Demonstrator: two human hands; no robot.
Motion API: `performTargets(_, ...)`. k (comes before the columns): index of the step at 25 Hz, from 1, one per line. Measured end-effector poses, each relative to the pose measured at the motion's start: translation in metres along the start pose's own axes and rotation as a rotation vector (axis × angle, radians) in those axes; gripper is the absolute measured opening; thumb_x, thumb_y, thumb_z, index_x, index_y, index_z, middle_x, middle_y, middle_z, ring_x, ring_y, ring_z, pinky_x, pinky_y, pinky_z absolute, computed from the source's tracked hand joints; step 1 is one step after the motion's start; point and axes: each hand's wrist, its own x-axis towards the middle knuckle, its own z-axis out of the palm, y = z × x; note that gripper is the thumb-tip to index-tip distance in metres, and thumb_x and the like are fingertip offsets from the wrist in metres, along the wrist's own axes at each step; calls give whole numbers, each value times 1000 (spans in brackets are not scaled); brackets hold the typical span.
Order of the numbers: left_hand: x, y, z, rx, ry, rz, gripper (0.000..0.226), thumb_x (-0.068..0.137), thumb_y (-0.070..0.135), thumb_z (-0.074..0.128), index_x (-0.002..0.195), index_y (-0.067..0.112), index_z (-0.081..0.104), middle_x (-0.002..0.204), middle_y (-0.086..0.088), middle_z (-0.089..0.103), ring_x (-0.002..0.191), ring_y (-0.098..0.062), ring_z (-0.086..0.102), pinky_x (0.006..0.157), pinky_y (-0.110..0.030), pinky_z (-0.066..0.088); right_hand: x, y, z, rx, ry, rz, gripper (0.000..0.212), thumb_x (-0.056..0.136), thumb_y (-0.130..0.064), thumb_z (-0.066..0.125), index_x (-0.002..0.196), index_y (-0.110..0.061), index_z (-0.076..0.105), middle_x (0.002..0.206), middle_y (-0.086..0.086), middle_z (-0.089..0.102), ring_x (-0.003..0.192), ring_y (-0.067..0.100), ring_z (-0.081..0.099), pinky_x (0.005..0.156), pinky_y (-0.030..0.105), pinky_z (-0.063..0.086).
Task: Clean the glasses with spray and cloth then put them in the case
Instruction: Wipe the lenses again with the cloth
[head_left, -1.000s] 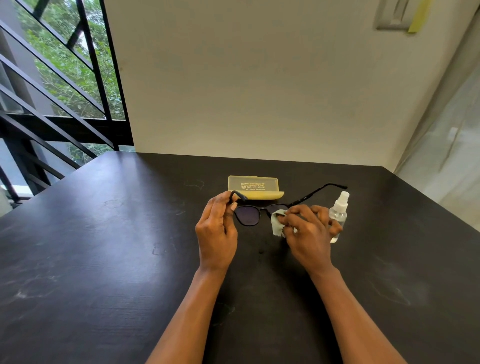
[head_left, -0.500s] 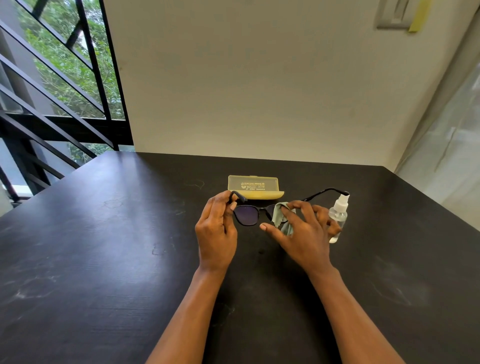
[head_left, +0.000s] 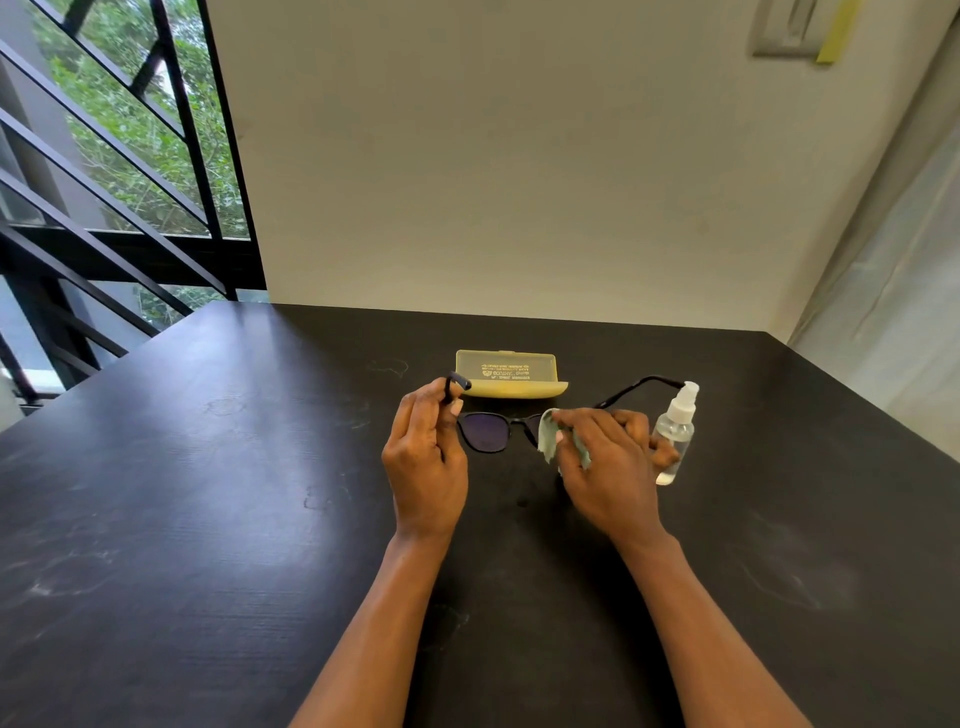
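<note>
Black-framed glasses (head_left: 488, 431) sit mid-frame, held just above the dark table (head_left: 182, 493), and we're mid-clean, I'd say: wiping is underway, casing not yet done. Left hand (head_left: 426, 457) pinches a temple arm near its tip, fingers closed, steadying the frame. Right hand (head_left: 608, 462) is curled over the pale green cloth (head_left: 548, 436), pressing it onto the lens on the right; that lens is hidden. Spray bottle (head_left: 675, 431) stands just right of that hand. Yellow case (head_left: 509, 374) waits behind the glasses, apparently shut. Both forearms reach up from the lower edge.
</note>
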Motion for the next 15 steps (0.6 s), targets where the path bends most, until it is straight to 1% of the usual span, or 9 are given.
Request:
performTargets(2,0,-1,0,-14,6,-12,17,88,0,55,101,-4,64,96,-15,64,91,-9,56,77,-12,48,0,0,2,-81,-27,13,54,81,-58,44,122,-26,57,116,-5,61,106,22,42,75,47,45)
performTargets(3,-1,-2,1,-20,5,-17,17,88,0,55,102,-4,64,96,-15,63,91,-7,55,76,-15,50,0,0,3,-113,-37,1,60,79,-64,41,124,-27,56,117,-4,59,106,21,38,75,47,46)
performTargets(4,-1,-2,1,-26,1,-21,17,88,1,55,103,-3,64,96,-14,63,90,-6,55,75,-18,52,-1,1,5,-131,-39,-23,60,78,-65,43,122,-27,58,117,-3,58,106,20,35,75,49,46)
performTargets(5,-1,-2,1,-29,-3,-21,18,89,1,55,104,-2,63,97,-13,63,90,-5,55,75,-19,52,-2,1,6,-141,-24,-51,53,79,-59,49,119,-27,60,117,-1,58,105,20,34,74,50,46)
performTargets(7,-1,-2,2,-26,-12,-7,18,89,1,54,104,-1,63,96,-12,63,89,-6,56,75,-17,52,-3,3,7,-152,26,-93,41,75,-39,70,113,-25,64,115,1,60,102,22,35,72,49,44)
performTargets(9,-2,-1,2,-36,-19,1,18,89,1,54,104,-1,63,96,-12,62,88,-9,57,74,-18,52,-3,4,8,-153,39,-116,41,71,-24,77,110,-26,66,114,1,62,100,21,35,70,48,42)
performTargets(12,-2,-2,2,-48,-18,-4,17,89,1,53,104,-1,63,96,-11,62,87,-10,58,72,-22,54,-3,3,8,-143,68,-154,42,66,-16,79,105,-27,69,108,-1,64,100,21,36,68,49,42)
performTargets(15,-1,-4,2,-63,-6,-30,17,90,2,53,103,-1,63,97,-3,58,86,-9,58,70,-28,55,-2,2,5,-231,142,-159,40,58,-16,83,96,-22,72,102,1,65,99,23,37,68,49,39)
